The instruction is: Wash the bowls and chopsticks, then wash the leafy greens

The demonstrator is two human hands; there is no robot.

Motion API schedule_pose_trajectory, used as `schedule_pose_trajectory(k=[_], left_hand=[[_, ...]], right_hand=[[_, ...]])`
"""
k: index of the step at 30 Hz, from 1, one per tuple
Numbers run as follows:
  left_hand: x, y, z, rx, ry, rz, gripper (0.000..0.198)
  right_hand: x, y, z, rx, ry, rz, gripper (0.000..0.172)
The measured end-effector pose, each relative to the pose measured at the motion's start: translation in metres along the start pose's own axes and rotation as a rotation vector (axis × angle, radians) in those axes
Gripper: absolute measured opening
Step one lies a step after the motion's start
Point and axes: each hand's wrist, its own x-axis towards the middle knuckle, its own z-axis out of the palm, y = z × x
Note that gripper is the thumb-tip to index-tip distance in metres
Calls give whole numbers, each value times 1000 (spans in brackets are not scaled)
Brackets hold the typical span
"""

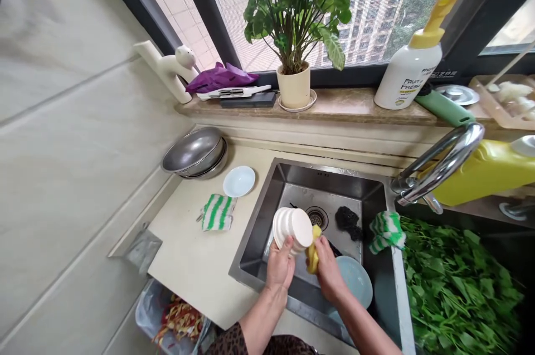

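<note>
Stack of small white dishes (pixel 292 228) is held on its side over the sink, gripped by the left hand (pixel 280 268) with the fingers curled closely round it. A yellow sponge (pixel 312 250) is pinched in the nearly closed right hand (pixel 328 268) and pressed against the stack. With the hands taken as the centre of the clock and 12 o'clock straight ahead, a pale blue plate (pixel 355 282) is seen at 4 o'clock, tilted against the wall of the stainless steel sink (pixel 321 188). A drain strainer (pixel 316 218) is set at 12 o'clock, and a black scouring pad (pixel 348 221) lies at 1 o'clock. A green-and-white striped cloth (pixel 387 231) is draped over the sink rim at 3 o'clock, beside a heap of leafy greens (pixel 455 282) at 4 o'clock. A bin of peelings (pixel 175 319) is placed at 7 o'clock. A matching striped cloth (pixel 218 213) is laid on the counter at 10 o'clock, with a white saucer (pixel 238 181) and nested steel bowls (pixel 194 151) beyond it. A chrome faucet (pixel 443 163) and a yellow jug (pixel 480 174) stand at 2 o'clock. A potted plant (pixel 292 15) is placed on the windowsill at 12 o'clock, and a pump bottle (pixel 412 59) at 1 o'clock
</note>
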Motion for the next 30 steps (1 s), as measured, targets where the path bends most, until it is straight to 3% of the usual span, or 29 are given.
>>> schedule_pose_trajectory(k=[3,8,11,15,17,19,22,24,25,28,30], left_hand=[[10,-1,3,21,54,63,66],[0,-12,9,92,-8,-53,53],[0,-18,7,84,19,-115,55],[16,-3,-9,143,38,-57,62],[26,15,-15,371,-44,49,59],[42,39,-12,758,-169,198,45],[79,78,8,1365,-351,533,24],[114,100,24,1709,-376,726,18],[133,110,31,1878,-369,761,20],[180,132,42,1976,-332,739,21],[200,143,44,2004,-284,717,22]], right_hand=[[-3,-6,-4,-32,27,-17,36],[18,-23,-23,-188,155,-265,27],[14,-19,-23,-276,57,-396,20],[-1,7,-31,-366,-139,-354,26],[-3,20,-41,-392,-107,-287,30],[0,28,-52,-416,-33,-234,32],[3,30,-62,-432,-4,-195,35],[1,31,-64,-434,-22,-175,37],[-1,32,-65,-436,-24,-160,38],[-13,38,-72,-434,9,-86,41],[-22,43,-82,-420,58,-24,44]])
